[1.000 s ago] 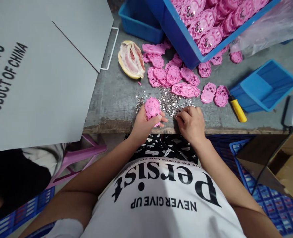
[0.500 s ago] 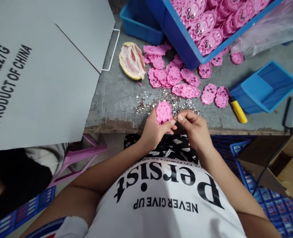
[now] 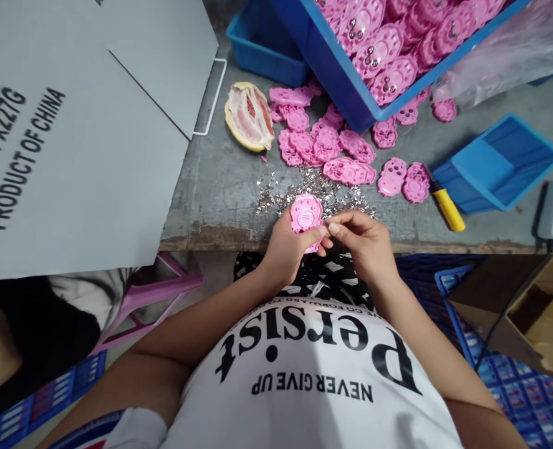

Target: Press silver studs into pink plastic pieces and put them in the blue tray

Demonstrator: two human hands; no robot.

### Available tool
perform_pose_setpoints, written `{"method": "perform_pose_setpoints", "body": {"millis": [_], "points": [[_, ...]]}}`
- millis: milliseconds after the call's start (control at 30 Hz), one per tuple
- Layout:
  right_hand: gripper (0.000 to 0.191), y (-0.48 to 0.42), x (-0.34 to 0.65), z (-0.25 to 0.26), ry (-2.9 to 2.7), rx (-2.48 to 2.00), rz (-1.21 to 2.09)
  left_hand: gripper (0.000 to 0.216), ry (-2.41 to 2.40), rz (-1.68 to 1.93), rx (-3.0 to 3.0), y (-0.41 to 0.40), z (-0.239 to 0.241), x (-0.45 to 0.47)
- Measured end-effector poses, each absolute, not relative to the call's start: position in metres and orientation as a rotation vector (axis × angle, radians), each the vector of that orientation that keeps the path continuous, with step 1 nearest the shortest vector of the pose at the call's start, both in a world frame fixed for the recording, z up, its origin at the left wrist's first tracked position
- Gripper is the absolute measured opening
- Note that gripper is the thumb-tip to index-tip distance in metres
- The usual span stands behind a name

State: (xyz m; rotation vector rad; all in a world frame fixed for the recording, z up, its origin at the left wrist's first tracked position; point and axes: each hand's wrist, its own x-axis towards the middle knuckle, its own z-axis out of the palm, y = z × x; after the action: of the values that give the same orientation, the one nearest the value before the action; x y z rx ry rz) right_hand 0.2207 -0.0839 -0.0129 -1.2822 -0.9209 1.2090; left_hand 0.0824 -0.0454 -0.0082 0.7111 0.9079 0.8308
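Note:
My left hand grips a pink plastic part with rounded, scalloped edges, its thumb across the lower end. Close beside it, my right hand has thumb and forefinger pinched at the part's right edge. Whatever lies between those fingertips is too small to name. Just beyond both hands, small shiny metal pieces are scattered over the worktable. Behind them lie several more pink plastic parts, some overlapping.
A large blue bin full of pink parts stands at the back. A smaller blue bin and a yellow-handled tool are at right. Half a pomelo-like fruit lies left, near a grey printed carton. Someone's leg shows lower left.
The pink part in my left hand has shifted slightly down and turned a little. My right fingertips have moved slightly left, closer to its edge.

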Motion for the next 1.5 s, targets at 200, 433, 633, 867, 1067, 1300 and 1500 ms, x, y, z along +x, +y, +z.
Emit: {"method": "perform_pose_setpoints", "body": {"millis": [200,433,633,867,1067,1300,1500], "points": [[0.029,-0.09,0.221,-0.019,-0.717,-1.282,1.186,0.037,0.955,0.876,0.769,-0.046,-0.006,0.084],[0.016,-0.085,0.232,-0.036,-1.255,-1.554,0.746,0.037,1.056,0.869,0.841,-0.042,-0.021,0.079],[0.017,-0.058,0.223,-0.047,-1.894,-1.607,0.154,0.04,1.304,0.889,1.05,-0.018,-0.036,0.042],[0.02,-0.011,0.207,-0.042,-2.043,-1.624,0.067,0.036,1.429,0.661,1.344,-0.003,-0.039,0.008],[0.022,0.039,0.199,-0.033,-2.156,-1.752,0.056,0.046,1.555,0.375,1.691,0.003,-0.022,0.005],[0.021,0.062,0.201,-0.03,-2.174,-1.796,0.019,0.051,1.527,0.332,1.651,0.006,-0.017,0.003],[0.019,0.059,0.214,-0.033,-2.142,-1.687,-0.008,0.046,1.411,0.592,1.415,0.003,-0.041,-0.005]]}}
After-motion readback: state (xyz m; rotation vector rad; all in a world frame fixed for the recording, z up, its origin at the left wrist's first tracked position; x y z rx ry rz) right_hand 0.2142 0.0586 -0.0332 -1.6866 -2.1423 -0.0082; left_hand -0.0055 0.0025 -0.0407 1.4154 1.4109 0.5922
